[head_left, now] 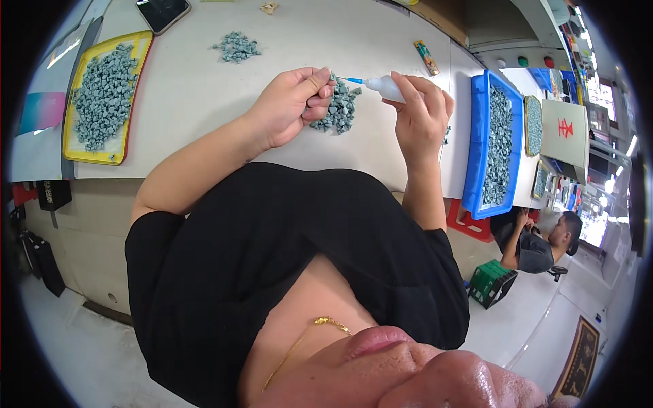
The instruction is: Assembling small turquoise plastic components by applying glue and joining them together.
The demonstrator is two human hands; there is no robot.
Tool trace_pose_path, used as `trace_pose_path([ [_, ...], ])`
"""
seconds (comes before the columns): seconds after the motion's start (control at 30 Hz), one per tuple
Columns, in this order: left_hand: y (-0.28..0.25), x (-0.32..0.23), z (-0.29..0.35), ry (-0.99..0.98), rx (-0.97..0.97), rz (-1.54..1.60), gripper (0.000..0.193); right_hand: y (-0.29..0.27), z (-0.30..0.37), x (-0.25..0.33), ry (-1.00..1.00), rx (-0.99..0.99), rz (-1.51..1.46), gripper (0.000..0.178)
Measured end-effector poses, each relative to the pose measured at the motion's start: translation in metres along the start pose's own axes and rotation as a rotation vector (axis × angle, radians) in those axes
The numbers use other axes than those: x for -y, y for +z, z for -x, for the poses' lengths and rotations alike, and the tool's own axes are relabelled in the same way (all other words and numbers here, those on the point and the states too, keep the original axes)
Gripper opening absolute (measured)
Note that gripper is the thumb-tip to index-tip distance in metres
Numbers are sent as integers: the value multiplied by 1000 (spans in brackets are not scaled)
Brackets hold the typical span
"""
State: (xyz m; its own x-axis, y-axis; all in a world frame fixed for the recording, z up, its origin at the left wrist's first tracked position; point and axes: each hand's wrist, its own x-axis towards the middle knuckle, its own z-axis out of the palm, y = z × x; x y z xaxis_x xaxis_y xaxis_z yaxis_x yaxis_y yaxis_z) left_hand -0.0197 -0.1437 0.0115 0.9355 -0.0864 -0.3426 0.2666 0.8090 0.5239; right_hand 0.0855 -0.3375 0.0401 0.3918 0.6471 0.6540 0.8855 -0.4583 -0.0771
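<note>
A small stone (332, 77) appears to be pinched between the thumb and forefinger of the left hand (292, 105), though it is partly covered by the fingertips and its outline cannot be fully made out. It is held at the very end of the grip, at about two o'clock from the middle of that hand; the other fingers are curled in toward the palm.

A pale squeeze bottle (386, 88) is gripped between the thumb and fingers of the right hand (423, 112). Its blue nozzle (354, 80) is pointed toward nine o'clock, at the stone; whether the two are touching cannot be told. The bottle is tilted nearly flat.

Just below the pinch, at six o'clock, a heap of grey-green stones (341, 112) is spread on the white table (204, 102), partly hidden by the left hand. A smaller pile (237, 47) is seen at between ten and eleven o'clock from the left hand, and a yellow tray (148, 51) filled with similar stones is set at nine o'clock. A phone (163, 13) is laid at ten o'clock, farther off.

From the right hand, a small colourful packet (426, 58) is found at twelve o'clock, and a blue bin (476, 146) of stones is placed at four o'clock.
</note>
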Motion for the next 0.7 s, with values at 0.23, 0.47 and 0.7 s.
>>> trace_pose_path([
  [0.23, 1, 1, 0, 25, 2, -57, 23, -2, -1, -1, -33, -33, 64, 38],
  [0.47, 1, 2, 1, 36, -13, -107, 23, -9, -7, -1, -117, -37, 140, 37],
  [0.7, 3, 1, 2, 17, -23, -128, 23, -12, -10, -3, -140, -21, 131, 34],
])
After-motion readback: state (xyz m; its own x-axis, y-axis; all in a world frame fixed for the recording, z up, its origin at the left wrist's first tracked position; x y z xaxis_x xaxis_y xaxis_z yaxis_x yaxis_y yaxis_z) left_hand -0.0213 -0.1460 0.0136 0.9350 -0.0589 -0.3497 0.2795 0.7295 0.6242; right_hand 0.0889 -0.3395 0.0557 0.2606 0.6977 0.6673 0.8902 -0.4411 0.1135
